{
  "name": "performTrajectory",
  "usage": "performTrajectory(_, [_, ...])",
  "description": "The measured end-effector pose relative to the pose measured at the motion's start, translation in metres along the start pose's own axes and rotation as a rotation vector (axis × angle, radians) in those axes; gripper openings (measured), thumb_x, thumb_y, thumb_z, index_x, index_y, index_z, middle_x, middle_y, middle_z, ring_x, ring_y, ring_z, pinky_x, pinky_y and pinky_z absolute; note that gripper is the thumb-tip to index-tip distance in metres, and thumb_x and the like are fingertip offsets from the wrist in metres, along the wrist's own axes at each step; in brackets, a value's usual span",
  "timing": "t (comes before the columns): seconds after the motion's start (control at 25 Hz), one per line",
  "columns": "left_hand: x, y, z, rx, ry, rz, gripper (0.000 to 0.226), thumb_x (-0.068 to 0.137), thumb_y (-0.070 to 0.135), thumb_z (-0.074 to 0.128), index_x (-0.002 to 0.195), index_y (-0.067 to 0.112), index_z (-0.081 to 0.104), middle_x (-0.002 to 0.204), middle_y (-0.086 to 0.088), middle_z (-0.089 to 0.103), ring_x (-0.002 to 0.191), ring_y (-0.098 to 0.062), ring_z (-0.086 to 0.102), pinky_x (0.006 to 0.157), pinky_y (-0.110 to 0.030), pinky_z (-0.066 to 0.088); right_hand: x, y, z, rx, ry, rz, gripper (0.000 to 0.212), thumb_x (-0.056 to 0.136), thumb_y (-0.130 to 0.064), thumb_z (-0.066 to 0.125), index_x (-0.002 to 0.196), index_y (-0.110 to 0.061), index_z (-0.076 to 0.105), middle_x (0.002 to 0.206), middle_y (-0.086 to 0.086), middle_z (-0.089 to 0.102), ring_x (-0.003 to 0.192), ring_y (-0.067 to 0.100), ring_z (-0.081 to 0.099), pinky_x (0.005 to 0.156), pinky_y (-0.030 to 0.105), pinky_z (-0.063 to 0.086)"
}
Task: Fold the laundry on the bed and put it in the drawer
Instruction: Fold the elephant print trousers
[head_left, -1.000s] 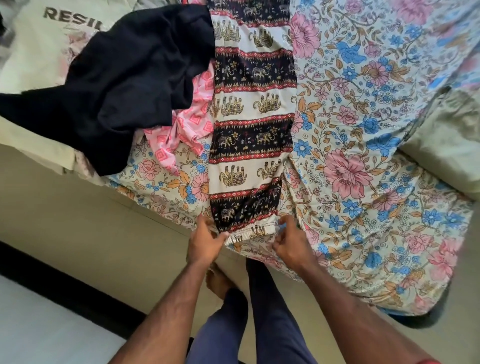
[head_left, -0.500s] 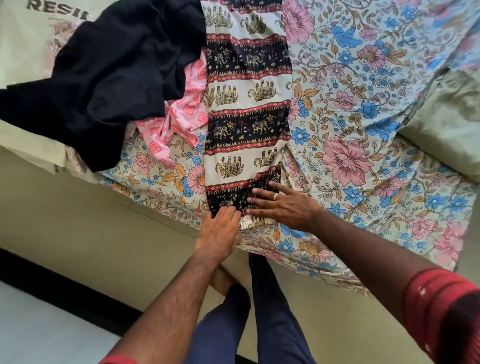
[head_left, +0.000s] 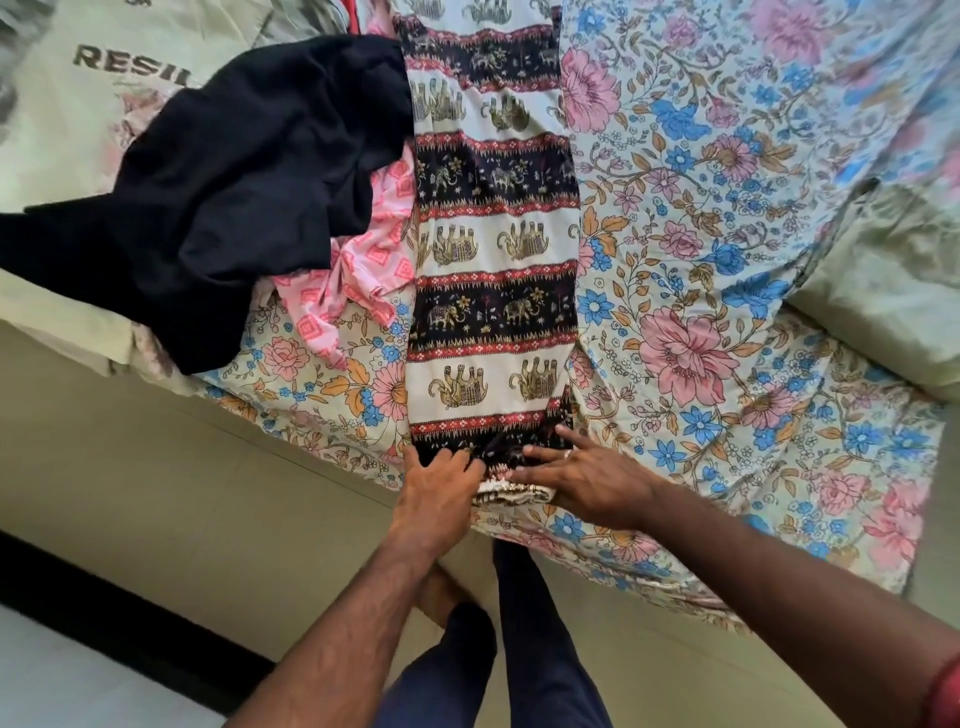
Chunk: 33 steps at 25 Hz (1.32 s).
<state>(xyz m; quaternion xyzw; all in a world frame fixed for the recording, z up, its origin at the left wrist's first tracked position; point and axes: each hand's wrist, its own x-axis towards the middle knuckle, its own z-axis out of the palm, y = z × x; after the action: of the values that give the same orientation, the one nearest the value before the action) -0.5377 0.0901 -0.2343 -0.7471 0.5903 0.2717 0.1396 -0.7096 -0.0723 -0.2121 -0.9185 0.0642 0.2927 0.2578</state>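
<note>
while you lean over the bed (head_left: 727, 218), both your hands press the near end of the elephant-print trousers (head_left: 493, 249).

your left hand (head_left: 436, 493) and right hand (head_left: 587, 478) lie flat, fingers straight, on the cuff at the bed's edge. the trousers stretch away from you, beside the black garment (head_left: 234, 197) and the pink cloth (head_left: 358, 280).

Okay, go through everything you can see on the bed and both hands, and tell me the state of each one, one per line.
Elephant-print striped trousers: laid out flat lengthwise, near end bunched under both hands.
Left hand: fingers flat, pressing the trousers' hem.
Right hand: fingers spread flat on the hem.
Black garment: crumpled, unfolded, hanging over the bed edge.
Pink patterned garment: crumpled, partly under the black one.
Floral bedsheet: spread, slightly wrinkled.
</note>
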Motion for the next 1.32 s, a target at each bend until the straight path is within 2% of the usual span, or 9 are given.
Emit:
performTrajectory(0.16, [-0.021,-0.033,-0.008,-0.264,-0.066,0.128,0.038,0.09,0.035,0.065,0.127,0.035,0.06,0.119,0.016,0.051,0.11,-0.003,0.041,0.114,-0.046,0.025,-0.018,-0.002,0.01,0.355,0.007,0.074,0.05,0.105,-0.039,0.05,0.151,-0.051,0.035,0.149,-0.005,0.054,0.141,0.01,0.044,0.127,0.05,0.017])
performTrajectory(0.28, [-0.016,-0.06,-0.037,-0.864,-0.227,0.013,0.043,0.085,0.026,0.074,0.126,0.021,0.064,0.124,0.004,0.061,0.114,-0.007,0.057,0.113,-0.047,0.04,-0.017,-0.001,-0.016,0.831,0.212,0.171,0.018,0.1,-0.033,0.062,0.112,-0.026,0.072,0.102,-0.009,0.076,0.094,0.005,0.07,0.087,0.04,0.06])
performTrajectory(0.48, [0.048,-0.084,-0.099,-1.538,-0.188,-0.135,0.029,0.087,0.021,0.076,0.11,0.007,0.066,0.096,-0.007,0.072,0.084,-0.022,0.068,0.069,-0.033,0.058,0.017,0.031,-0.068,1.263,0.459,0.319,0.027,0.098,-0.025,0.064,0.114,-0.004,0.068,0.106,0.01,0.075,0.097,0.023,0.075,0.08,0.035,0.062])
performTrajectory(0.6, [0.068,-0.073,-0.087,-1.439,0.011,-0.416,0.047,0.08,0.041,0.079,0.11,0.008,0.065,0.105,-0.007,0.07,0.085,-0.015,0.068,0.066,-0.027,0.054,0.029,0.042,-0.057,1.228,0.492,0.512,0.075,0.076,-0.053,0.078,0.136,-0.011,0.058,0.126,0.011,0.068,0.111,0.023,0.069,0.092,0.04,0.06])
performTrajectory(0.76, [0.063,-0.068,-0.071,-1.421,-0.006,-0.526,0.088,0.063,0.04,0.089,0.136,0.004,0.055,0.138,-0.016,0.059,0.124,-0.027,0.059,0.109,-0.048,0.046,0.028,0.038,-0.039,1.219,0.536,0.545,0.08,0.074,-0.032,0.088,0.143,-0.024,0.049,0.137,0.007,0.058,0.123,0.022,0.058,0.093,0.034,0.054])
performTrajectory(0.88, [0.05,-0.071,-0.066,-1.341,-0.061,-0.504,0.099,0.067,0.02,0.09,0.15,0.006,0.038,0.154,-0.013,0.041,0.143,-0.033,0.041,0.119,-0.05,0.032,0.022,0.037,-0.028,0.971,0.483,0.513,0.097,0.069,-0.036,0.093,0.147,-0.041,0.037,0.144,0.007,0.057,0.128,0.022,0.053,0.11,0.054,0.039])
performTrajectory(1.0, [0.039,-0.066,-0.057,-1.266,-0.059,-0.45,0.101,0.07,0.009,0.088,0.154,0.014,0.032,0.157,-0.008,0.038,0.145,-0.031,0.037,0.12,-0.047,0.031,0.015,0.038,-0.02,0.631,0.392,0.529,0.111,0.066,-0.048,0.092,0.152,-0.048,0.022,0.146,0.004,0.056,0.134,0.023,0.048,0.112,0.045,0.019])
performTrajectory(1.16, [0.037,-0.054,-0.052,-1.115,0.012,-0.391,0.089,0.083,-0.004,0.075,0.157,0.016,0.029,0.163,-0.007,0.029,0.147,-0.029,0.034,0.113,-0.031,0.026,0.012,0.038,-0.019,0.51,0.409,0.507,0.105,0.078,-0.029,0.086,0.151,-0.057,0.016,0.138,-0.002,0.062,0.133,0.017,0.05,0.103,0.034,0.014])
performTrajectory(1.32, [0.039,-0.075,-0.056,-1.1,0.027,-0.318,0.082,0.085,-0.01,0.069,0.152,0.022,0.036,0.157,-0.013,0.04,0.122,-0.025,0.059,0.095,-0.03,0.054,0.006,0.061,-0.021,0.52,0.438,0.464,0.091,0.084,-0.023,0.082,0.143,-0.058,0.022,0.114,-0.008,0.075,0.117,0.017,0.061,0.1,0.038,0.022])
